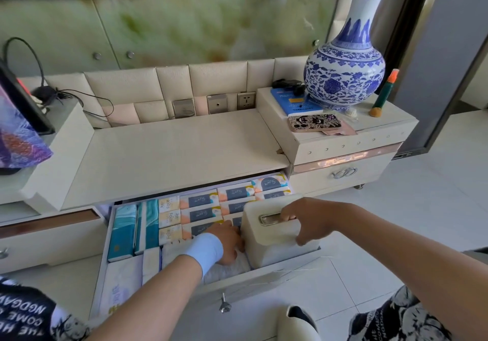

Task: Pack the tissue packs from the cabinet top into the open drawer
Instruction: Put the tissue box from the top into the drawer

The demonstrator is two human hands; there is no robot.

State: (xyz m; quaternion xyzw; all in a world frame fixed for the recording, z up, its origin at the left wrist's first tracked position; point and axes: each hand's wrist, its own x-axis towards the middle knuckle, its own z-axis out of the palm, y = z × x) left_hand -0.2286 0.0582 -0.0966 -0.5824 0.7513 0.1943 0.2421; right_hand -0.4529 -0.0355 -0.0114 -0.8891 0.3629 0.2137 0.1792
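pulled well out under the long cream cabinet top: wide white open drawer, packed nearly wall to wall w/ tissue packs. looks close to done, w/ every pack in view already inside.

biggest risk, prob: the cream rectangular tissue box with a metal slot on top. stands tilted at the drawer's right end, base down inside, top well above the rim. if left that proud, would likely catch the cabinet edge on closing & jam or scrape. could also crush the soft white wrapped packs under its near corner if pushed down hard.

next: rows of orange-and-navy printed tissue packs just left of the box, seemingly touching it. would buckle or ride up if shoved sideways by the box. less so for the 2 teal packs on edge at far left, well apart from it.

right hand: clamped over the box top, fingers at the slot, thumb down the near face. only a 1-handed hold on a smooth-looking box, so could slip or tip twd the drawer front.

left hand, pale blue band at the wrist: fingers dug down into the gap betw box & packs, tips hidden. can't tell if holding anything. pinch hazard there on any drop or leftward slide of the box. safer to pull clear before seating it.
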